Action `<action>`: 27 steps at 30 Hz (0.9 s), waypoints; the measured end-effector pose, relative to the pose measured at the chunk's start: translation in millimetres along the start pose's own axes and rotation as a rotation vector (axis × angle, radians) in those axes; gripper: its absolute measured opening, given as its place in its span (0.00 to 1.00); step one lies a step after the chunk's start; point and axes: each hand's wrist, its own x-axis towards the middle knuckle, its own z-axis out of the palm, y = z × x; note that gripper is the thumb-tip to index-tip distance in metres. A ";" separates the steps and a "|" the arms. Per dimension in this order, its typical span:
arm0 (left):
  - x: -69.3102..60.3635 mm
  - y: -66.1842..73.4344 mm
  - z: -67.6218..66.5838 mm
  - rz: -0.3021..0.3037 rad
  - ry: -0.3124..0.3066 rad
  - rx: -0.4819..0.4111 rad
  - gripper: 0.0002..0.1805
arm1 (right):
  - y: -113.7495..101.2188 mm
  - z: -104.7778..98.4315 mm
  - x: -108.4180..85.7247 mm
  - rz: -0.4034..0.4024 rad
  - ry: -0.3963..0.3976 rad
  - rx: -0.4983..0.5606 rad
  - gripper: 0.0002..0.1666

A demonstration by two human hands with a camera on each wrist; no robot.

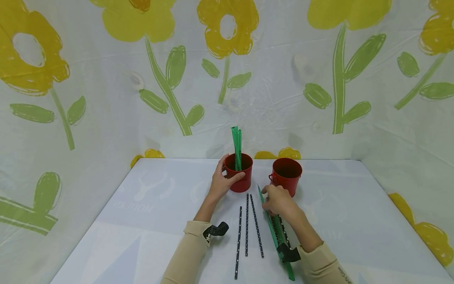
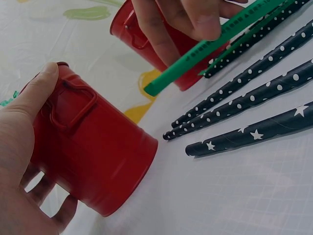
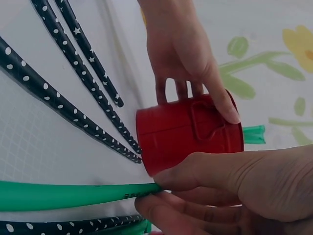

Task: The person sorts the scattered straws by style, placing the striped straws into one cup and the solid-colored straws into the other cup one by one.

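Note:
My left hand [image 1: 220, 180] grips a small red metal bucket [image 1: 242, 182] around its side, thumb near the rim. Green straws [image 1: 235, 144] stand upright inside that bucket. In the right wrist view, my right hand [image 3: 205, 196] pinches one end of a green straw [image 3: 73, 197] between thumb and fingers. That straw's end is beside the held bucket in this view. A second red bucket [image 1: 290, 182] stands just beyond my right hand in the head view. Beneath the right forearm lie more green straws and black dotted straws [image 1: 285, 232], partly hidden.
Between my arms, three black straws lie apart on the pale table: one with stars [image 1: 239, 242] and two with dots, a middle one [image 1: 246, 225] and a right one [image 1: 257, 227]. A flower-printed sheet [image 1: 269, 98] hangs behind the table.

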 end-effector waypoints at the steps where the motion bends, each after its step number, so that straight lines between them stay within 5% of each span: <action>1: -0.2 0.3 0.1 -0.001 -0.001 0.000 0.46 | 0.3 -0.4 0.3 -0.007 0.012 -0.001 0.30; 11: 0.7 -1.0 0.8 0.001 -0.003 0.000 0.45 | 1.2 -4.9 4.4 -0.054 0.121 -0.005 0.29; 27: 0.1 -0.8 0.4 0.005 0.007 0.009 0.46 | -2.2 -15.4 1.7 -0.240 0.402 0.011 0.29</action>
